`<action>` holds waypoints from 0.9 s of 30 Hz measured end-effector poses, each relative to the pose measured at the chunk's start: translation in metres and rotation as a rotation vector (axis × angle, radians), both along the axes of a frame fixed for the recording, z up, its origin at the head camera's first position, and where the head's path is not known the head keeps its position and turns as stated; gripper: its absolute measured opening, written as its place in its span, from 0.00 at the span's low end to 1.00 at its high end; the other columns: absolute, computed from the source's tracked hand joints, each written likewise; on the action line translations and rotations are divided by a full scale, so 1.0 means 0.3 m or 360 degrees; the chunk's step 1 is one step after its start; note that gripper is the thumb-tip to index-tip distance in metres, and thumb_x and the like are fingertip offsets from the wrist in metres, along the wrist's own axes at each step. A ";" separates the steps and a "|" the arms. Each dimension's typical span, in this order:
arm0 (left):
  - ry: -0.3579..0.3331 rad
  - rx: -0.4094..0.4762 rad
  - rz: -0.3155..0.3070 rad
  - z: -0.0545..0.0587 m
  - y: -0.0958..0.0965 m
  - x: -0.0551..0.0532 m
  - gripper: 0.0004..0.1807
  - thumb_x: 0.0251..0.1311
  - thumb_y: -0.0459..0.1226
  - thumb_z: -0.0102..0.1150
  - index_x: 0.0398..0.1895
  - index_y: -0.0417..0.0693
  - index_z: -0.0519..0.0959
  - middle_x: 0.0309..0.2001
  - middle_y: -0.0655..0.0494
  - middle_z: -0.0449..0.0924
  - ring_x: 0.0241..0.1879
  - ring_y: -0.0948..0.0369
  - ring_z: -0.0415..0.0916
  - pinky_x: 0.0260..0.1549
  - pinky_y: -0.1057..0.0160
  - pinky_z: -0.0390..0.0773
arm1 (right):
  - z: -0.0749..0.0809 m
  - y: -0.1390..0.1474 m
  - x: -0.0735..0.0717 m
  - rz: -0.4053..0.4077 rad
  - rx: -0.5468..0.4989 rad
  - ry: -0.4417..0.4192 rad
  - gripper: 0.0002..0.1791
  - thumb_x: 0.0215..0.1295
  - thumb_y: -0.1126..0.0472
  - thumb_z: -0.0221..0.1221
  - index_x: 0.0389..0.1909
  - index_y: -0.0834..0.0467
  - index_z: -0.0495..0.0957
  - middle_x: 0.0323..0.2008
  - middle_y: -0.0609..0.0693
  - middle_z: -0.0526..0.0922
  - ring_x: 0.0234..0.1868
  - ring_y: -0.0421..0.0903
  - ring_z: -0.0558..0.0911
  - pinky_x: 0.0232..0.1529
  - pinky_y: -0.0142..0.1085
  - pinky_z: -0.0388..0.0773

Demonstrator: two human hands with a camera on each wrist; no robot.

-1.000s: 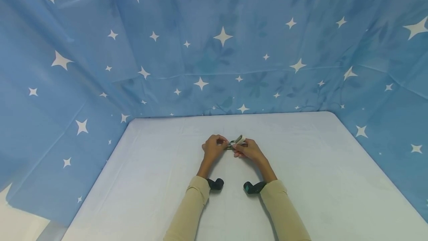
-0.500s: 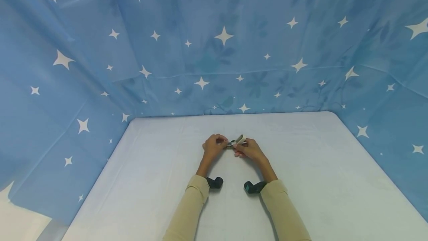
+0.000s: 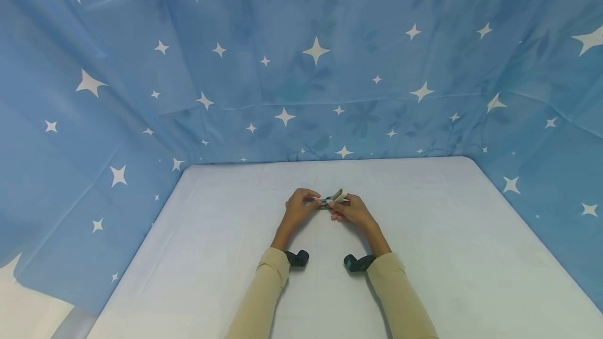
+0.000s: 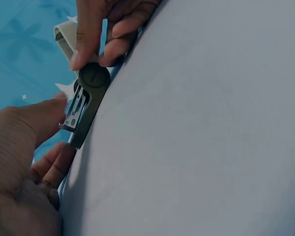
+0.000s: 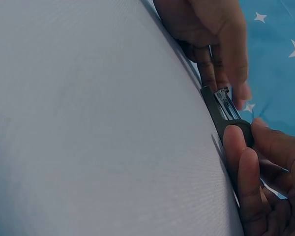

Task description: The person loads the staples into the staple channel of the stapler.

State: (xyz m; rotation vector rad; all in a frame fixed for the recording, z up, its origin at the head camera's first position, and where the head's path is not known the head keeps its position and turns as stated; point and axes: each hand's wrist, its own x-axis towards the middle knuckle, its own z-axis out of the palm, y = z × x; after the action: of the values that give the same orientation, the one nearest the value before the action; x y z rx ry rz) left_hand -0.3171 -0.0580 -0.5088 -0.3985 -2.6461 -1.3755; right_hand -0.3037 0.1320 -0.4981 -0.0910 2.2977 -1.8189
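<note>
A small stapler (image 4: 92, 105) is swung wide apart, its dark green base low over the white table. Its cream top cover (image 4: 65, 42) tips back, so the metal staple channel (image 4: 73, 115) lies bare. My right hand (image 3: 350, 209) grips the stapler around its round hinge, thumb on one side and fingers on the other. My left hand (image 3: 299, 208) holds the front end, thumb beside the channel and fingertips (image 4: 64, 157) at the base's tip. In the head view a pale sliver shows between the left thumb and index finger; I cannot tell what it is.
The white table (image 3: 226, 255) spreads around both arms. A blue curtain with white stars (image 3: 315, 82) stands behind its far edge and along the sides. Dark wrist cameras (image 3: 298, 258) sit at both cuffs, close above the tabletop.
My left forearm and wrist have shifted slightly left. The left fingertips have drawn back a little from the channel, and the pale sliver now shows between them. The right hand stays on the hinge.
</note>
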 end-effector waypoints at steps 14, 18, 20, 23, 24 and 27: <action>0.0057 -0.0012 -0.0047 -0.009 -0.019 0.003 0.11 0.49 0.40 0.65 0.36 0.48 0.81 0.37 0.53 0.75 0.39 0.59 0.74 0.41 0.60 0.72 | -0.009 0.018 0.016 -0.0118 -0.0014 0.0233 0.17 0.58 0.57 0.59 0.46 0.60 0.73 0.27 0.55 0.77 0.22 0.41 0.80 0.25 0.31 0.77; 0.0083 -0.0013 -0.0028 -0.010 -0.016 -0.002 0.09 0.49 0.40 0.65 0.35 0.48 0.81 0.35 0.54 0.75 0.38 0.60 0.74 0.40 0.60 0.72 | -0.012 0.016 0.014 -0.0128 -0.0012 0.0295 0.18 0.59 0.57 0.59 0.47 0.61 0.73 0.29 0.57 0.76 0.22 0.43 0.81 0.24 0.33 0.78; 0.0084 -0.0006 -0.0021 -0.010 -0.014 -0.001 0.08 0.49 0.39 0.65 0.34 0.49 0.81 0.35 0.55 0.75 0.38 0.60 0.73 0.40 0.60 0.72 | -0.012 0.012 0.014 -0.0136 0.0040 0.0323 0.19 0.59 0.56 0.59 0.49 0.60 0.74 0.30 0.58 0.76 0.22 0.44 0.81 0.24 0.34 0.78; 0.0093 -0.0003 -0.0020 -0.011 -0.014 0.001 0.07 0.49 0.38 0.65 0.33 0.49 0.81 0.35 0.55 0.75 0.37 0.60 0.73 0.40 0.60 0.72 | -0.012 0.007 0.015 -0.0147 0.0146 0.0349 0.21 0.58 0.54 0.59 0.51 0.57 0.73 0.32 0.59 0.77 0.21 0.43 0.81 0.23 0.33 0.77; 0.0091 -0.0006 -0.0018 -0.012 -0.014 0.002 0.07 0.49 0.38 0.65 0.33 0.49 0.81 0.35 0.55 0.75 0.37 0.60 0.73 0.40 0.60 0.72 | -0.011 0.005 0.015 -0.0145 0.0179 0.0353 0.21 0.58 0.53 0.59 0.52 0.57 0.73 0.33 0.58 0.77 0.22 0.43 0.81 0.23 0.33 0.78; 0.0092 -0.0002 -0.0019 -0.013 -0.014 0.004 0.07 0.49 0.38 0.65 0.33 0.49 0.81 0.34 0.55 0.75 0.37 0.60 0.74 0.40 0.59 0.72 | -0.007 0.001 0.013 -0.0131 0.0315 0.0435 0.22 0.58 0.54 0.59 0.52 0.57 0.73 0.36 0.58 0.77 0.24 0.45 0.82 0.24 0.33 0.78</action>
State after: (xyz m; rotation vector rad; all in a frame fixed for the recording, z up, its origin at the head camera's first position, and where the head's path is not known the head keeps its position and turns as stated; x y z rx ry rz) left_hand -0.3158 -0.0622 -0.5127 -0.4484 -2.6025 -1.3445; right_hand -0.2998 0.1322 -0.5002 -0.2301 2.6944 -1.6951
